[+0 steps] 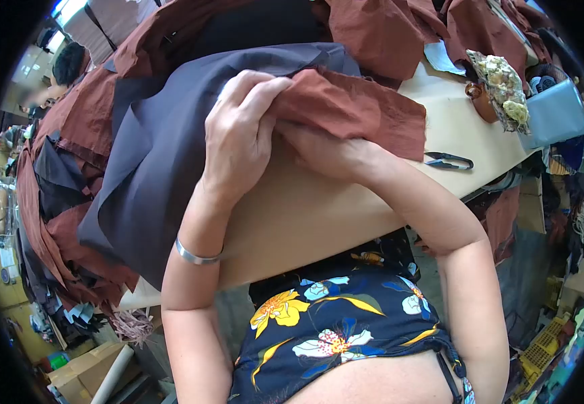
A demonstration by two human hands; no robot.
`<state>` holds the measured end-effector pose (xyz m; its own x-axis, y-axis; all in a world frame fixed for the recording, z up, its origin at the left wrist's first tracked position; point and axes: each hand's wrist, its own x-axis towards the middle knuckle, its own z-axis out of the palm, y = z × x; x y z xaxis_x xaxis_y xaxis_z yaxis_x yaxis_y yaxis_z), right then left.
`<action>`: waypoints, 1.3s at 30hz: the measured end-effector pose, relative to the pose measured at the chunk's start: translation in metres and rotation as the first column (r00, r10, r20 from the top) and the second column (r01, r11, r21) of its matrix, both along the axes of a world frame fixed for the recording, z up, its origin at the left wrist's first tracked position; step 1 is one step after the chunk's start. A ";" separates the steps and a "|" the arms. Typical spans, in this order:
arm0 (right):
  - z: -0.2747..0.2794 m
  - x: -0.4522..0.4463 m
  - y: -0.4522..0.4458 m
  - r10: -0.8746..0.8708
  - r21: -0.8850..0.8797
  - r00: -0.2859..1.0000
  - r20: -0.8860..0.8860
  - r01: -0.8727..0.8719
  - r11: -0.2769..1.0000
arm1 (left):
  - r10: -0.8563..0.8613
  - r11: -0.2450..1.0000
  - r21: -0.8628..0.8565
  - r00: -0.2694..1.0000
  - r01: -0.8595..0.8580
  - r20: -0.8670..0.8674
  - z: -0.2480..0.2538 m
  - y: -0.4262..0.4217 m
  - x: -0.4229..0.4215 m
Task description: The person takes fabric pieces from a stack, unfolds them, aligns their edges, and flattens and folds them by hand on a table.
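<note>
My left hand (pixel 238 128) is closed on the near-left edge of a rust-brown cloth piece (pixel 389 121), fingers bent over its top. Close beside it, my right hand (pixel 325 149) reaches in beneath the same piece. The cloth and my left hand hide its fingers, so their grip does not show. A large dark grey cloth (pixel 154 161) lies behind and left of my hands, draping over the table's left side. The rust-brown piece extends right across the tan tabletop (pixel 292 222), its edge frayed.
Black thread snips (pixel 449 161) lie on the table right of the cloth. Beyond them stand a small brown container (pixel 484 102), a crusty yellowish lump (pixel 500 87) and a light blue box (pixel 553 114). More rust-brown cloth (pixel 373 34) is heaped along the back and left.
</note>
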<state>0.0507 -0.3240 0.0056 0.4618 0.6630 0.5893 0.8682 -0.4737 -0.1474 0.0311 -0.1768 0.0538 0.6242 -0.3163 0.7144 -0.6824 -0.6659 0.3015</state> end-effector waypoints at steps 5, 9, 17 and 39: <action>0.011 0.025 0.017 0.280 0.197 0.547 -0.789 -0.206 0.958 | -0.060 0.942 -0.334 0.997 0.040 -0.051 0.000 0.019 -0.019; 0.007 0.041 0.009 0.451 0.448 0.091 -0.888 -0.052 0.893 | -0.139 0.984 -0.092 0.977 0.155 0.162 -0.010 0.013 -0.030; 0.004 0.047 -0.037 0.586 0.532 -0.288 -0.758 0.248 0.810 | 0.088 0.908 0.419 0.969 0.018 -0.233 -0.066 0.065 -0.019; -0.025 0.037 -0.023 -0.280 -0.066 0.870 -0.406 0.277 0.959 | -0.135 0.948 -0.304 0.746 -0.094 -0.652 -0.052 0.093 -0.019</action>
<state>0.0873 -0.3472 -0.0193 0.8256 0.4741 0.3061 0.5643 -0.6888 -0.4552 0.0123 -0.0840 0.0019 0.9664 -0.1784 0.1851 -0.2476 -0.4523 0.8568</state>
